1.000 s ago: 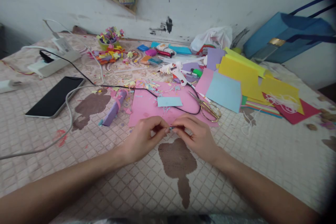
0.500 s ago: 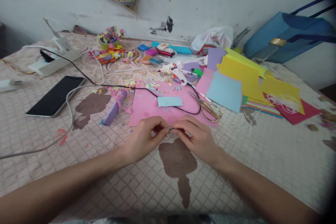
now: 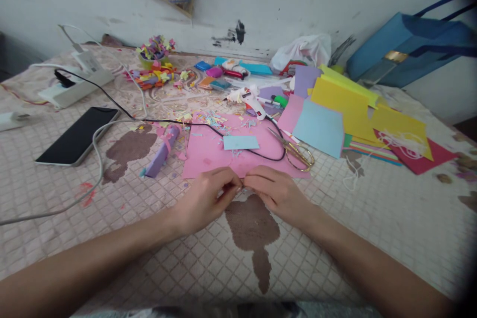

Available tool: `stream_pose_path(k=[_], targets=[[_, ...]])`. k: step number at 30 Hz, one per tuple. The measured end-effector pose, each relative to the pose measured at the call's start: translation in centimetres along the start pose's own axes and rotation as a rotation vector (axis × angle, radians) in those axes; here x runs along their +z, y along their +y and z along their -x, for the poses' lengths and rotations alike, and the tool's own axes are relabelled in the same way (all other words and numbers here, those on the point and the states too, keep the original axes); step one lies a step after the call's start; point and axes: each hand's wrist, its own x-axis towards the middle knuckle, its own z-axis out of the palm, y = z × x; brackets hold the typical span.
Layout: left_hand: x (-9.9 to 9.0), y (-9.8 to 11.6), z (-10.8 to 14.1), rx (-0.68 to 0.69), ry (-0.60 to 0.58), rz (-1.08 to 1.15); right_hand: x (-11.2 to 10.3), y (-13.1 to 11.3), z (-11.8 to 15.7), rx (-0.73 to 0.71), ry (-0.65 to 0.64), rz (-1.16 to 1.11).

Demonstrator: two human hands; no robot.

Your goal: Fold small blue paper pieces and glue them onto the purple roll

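Note:
Fingertips pinched, my left hand [image 3: 210, 198] meets my right hand [image 3: 281, 196] just below the near edge of a pink sheet [image 3: 208, 159]. Whatever lies between the fingertips is too small and hidden to make out. On the pink sheet, above the hands, lies a light blue paper strip [image 3: 241, 142] with small paper snippets around it. Gold-handled scissors [image 3: 303, 156] rest at the sheet's right side. A black cable crosses the sheet, and a white glue gun [image 3: 255, 107] lies behind it.
A phone [image 3: 78, 136] and a power strip [image 3: 76, 87] are on the left. A rolled purple paper [image 3: 163, 153] lies left of the pink sheet. Coloured sheets [image 3: 343, 104] spread at the right, with a blue bag [image 3: 406, 54] behind them.
The fingertips have drawn closer together, and the small bluish thing that showed between them is now hidden. The right fingers have shifted slightly left.

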Motion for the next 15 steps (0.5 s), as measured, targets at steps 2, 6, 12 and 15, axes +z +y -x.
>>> stream_pose_path(k=[2, 6, 12, 15], targets=[[0.05, 0.0, 0.02, 0.017, -0.001, 0.007, -0.13, -0.16, -0.14, 0.02, -0.047, -0.003], [0.0, 0.04, -0.15, -0.032, -0.042, 0.058, -0.19, -0.43, -0.3, 0.095, -0.082, -0.133], [-0.11, -0.36, -0.5, -0.183, -0.046, 0.326, 0.16, -0.56, -0.33, 0.479, -0.02, -0.633], [-0.07, -0.52, -0.55, -0.214, -0.039, 0.394, 0.34, -0.51, -0.32, 0.56, -0.043, -0.722]])
